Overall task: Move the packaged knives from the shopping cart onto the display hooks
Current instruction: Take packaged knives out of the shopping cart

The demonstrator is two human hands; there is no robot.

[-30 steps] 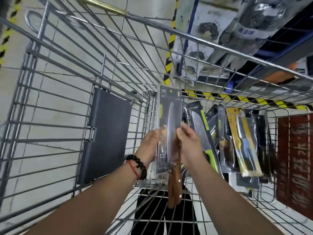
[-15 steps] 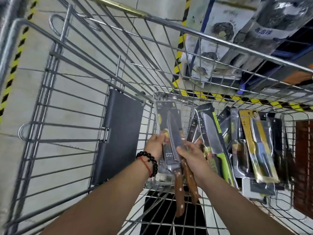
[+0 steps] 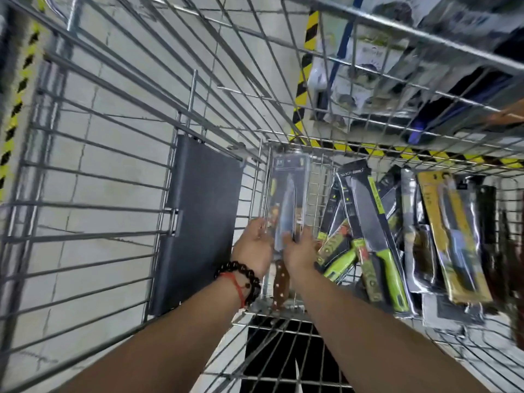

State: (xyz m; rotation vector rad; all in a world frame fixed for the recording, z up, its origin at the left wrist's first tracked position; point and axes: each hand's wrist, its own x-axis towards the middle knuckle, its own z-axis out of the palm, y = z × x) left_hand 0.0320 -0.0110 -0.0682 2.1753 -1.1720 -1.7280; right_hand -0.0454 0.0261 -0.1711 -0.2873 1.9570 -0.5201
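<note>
Mid-frame inside the wire shopping cart, left hand & right hand each had grip clamped on one packaged knife w/ wooden handle, other packaged knives piled at right.

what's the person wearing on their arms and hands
Both forearms are bare, with no sleeves in view and no gloves. The left wrist carries a dark bead bracelet and a thin red cord beside it. The right hand and wrist wear nothing visible.
</note>
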